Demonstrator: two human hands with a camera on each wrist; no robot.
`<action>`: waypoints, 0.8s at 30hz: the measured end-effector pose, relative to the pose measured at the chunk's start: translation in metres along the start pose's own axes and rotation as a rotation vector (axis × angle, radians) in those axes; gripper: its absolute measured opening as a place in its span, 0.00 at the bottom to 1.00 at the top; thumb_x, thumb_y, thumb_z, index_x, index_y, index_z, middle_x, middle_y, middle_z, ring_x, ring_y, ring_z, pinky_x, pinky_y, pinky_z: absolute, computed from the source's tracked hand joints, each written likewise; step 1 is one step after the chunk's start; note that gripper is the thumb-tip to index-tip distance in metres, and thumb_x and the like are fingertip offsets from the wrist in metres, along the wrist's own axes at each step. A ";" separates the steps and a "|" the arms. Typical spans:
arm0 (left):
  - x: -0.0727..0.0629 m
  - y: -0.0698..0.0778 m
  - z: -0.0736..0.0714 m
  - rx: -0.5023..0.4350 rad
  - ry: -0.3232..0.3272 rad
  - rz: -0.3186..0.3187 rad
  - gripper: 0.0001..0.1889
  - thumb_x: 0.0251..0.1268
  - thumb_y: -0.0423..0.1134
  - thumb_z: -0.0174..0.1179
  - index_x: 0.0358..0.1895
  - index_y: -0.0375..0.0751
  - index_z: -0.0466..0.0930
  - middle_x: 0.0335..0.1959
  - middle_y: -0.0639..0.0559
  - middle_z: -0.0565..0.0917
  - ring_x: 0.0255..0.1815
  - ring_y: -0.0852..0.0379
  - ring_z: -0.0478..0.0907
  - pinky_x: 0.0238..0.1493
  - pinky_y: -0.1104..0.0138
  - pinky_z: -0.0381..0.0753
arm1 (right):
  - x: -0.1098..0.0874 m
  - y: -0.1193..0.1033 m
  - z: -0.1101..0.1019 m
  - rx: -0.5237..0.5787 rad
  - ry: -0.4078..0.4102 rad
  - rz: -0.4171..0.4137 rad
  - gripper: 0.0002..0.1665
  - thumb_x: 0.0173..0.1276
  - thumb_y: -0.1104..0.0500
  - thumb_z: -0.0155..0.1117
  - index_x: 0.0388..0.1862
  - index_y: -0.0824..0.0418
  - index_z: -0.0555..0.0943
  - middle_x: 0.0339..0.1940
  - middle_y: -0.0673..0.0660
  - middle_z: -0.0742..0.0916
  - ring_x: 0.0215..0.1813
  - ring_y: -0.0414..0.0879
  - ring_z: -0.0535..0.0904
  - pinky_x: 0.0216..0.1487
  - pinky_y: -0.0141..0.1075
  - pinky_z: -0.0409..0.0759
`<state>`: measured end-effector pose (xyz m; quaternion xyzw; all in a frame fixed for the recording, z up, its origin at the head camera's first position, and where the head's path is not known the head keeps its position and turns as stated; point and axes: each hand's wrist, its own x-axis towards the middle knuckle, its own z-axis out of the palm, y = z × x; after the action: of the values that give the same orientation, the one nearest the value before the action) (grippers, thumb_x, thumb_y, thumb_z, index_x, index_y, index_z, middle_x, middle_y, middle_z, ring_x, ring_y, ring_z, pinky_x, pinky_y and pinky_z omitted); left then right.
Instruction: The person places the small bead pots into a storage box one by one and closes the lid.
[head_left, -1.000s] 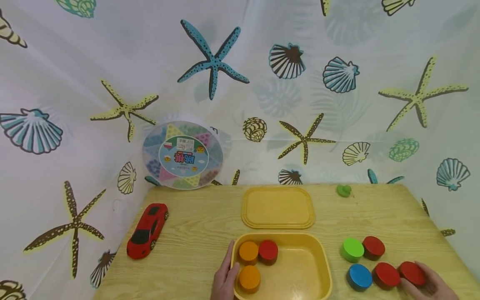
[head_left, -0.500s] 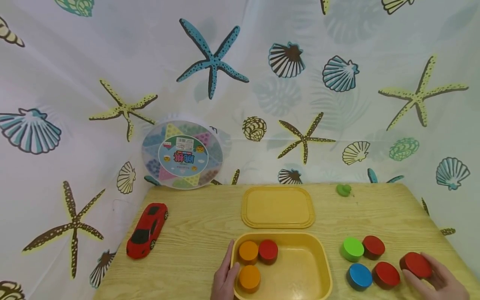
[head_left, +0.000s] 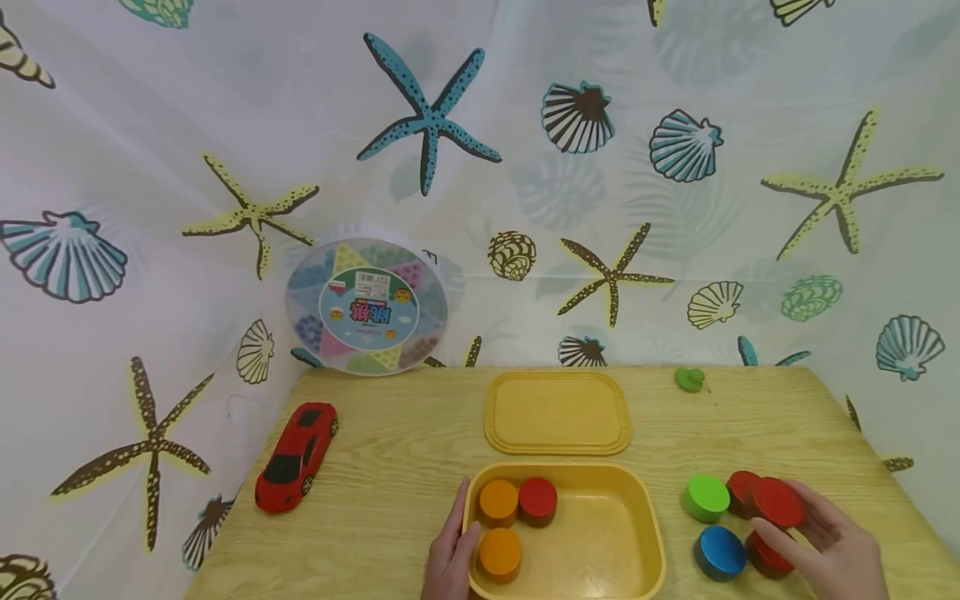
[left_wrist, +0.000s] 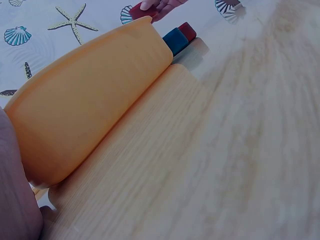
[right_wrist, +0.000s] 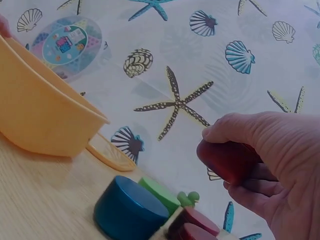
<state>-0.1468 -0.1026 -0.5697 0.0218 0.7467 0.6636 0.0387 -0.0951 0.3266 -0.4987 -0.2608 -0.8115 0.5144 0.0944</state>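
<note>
My right hand grips a red round block between thumb and fingers, raised above the table. In the right wrist view, the thumb lies on top of this block with fingers beneath. Below and behind it are two more red round blocks, partly hidden. A blue round block and a green one stand just left. My left hand holds the left rim of a yellow plastic box, thumb at the rim, fingers along the outer wall. Inside sit two orange round blocks and one red.
A yellow lid lies behind the box. A red toy car stands at left, and a small green toy duck at the back right. A round Chinese checkers box leans on the patterned curtain.
My right hand has lifted the rightmost red round block off the table and carried it left, over the other red blocks. The left hand stays at the box.
</note>
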 end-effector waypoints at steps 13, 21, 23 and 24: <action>-0.001 -0.001 -0.002 -0.022 -0.006 0.016 0.31 0.87 0.42 0.45 0.86 0.44 0.50 0.85 0.47 0.54 0.82 0.52 0.51 0.68 0.85 0.54 | -0.024 -0.039 0.052 -0.014 -0.274 -0.244 0.43 0.61 0.48 0.82 0.72 0.60 0.79 0.66 0.64 0.84 0.51 0.26 0.83 0.51 0.30 0.86; 0.000 -0.003 -0.003 -0.036 -0.015 0.017 0.32 0.86 0.41 0.46 0.86 0.45 0.50 0.85 0.47 0.54 0.82 0.51 0.50 0.68 0.85 0.53 | -0.039 -0.049 0.090 0.070 -0.524 -0.333 0.38 0.60 0.54 0.83 0.68 0.62 0.81 0.62 0.62 0.86 0.53 0.39 0.88 0.54 0.32 0.87; -0.001 -0.003 -0.003 -0.040 -0.021 0.016 0.32 0.86 0.41 0.46 0.86 0.45 0.50 0.85 0.47 0.53 0.82 0.51 0.50 0.69 0.84 0.53 | -0.040 -0.051 0.099 0.088 -0.584 -0.349 0.38 0.61 0.54 0.82 0.68 0.63 0.80 0.62 0.63 0.86 0.53 0.39 0.88 0.54 0.32 0.87; -0.001 -0.003 -0.004 -0.037 -0.019 0.012 0.32 0.86 0.42 0.46 0.86 0.46 0.50 0.85 0.47 0.53 0.83 0.52 0.50 0.70 0.83 0.53 | -0.041 -0.051 0.103 0.092 -0.618 -0.358 0.38 0.62 0.53 0.82 0.68 0.64 0.79 0.62 0.63 0.86 0.54 0.40 0.88 0.55 0.33 0.87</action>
<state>-0.1463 -0.1066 -0.5725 0.0320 0.7337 0.6774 0.0420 -0.1209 0.2073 -0.4953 0.0578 -0.8104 0.5804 -0.0552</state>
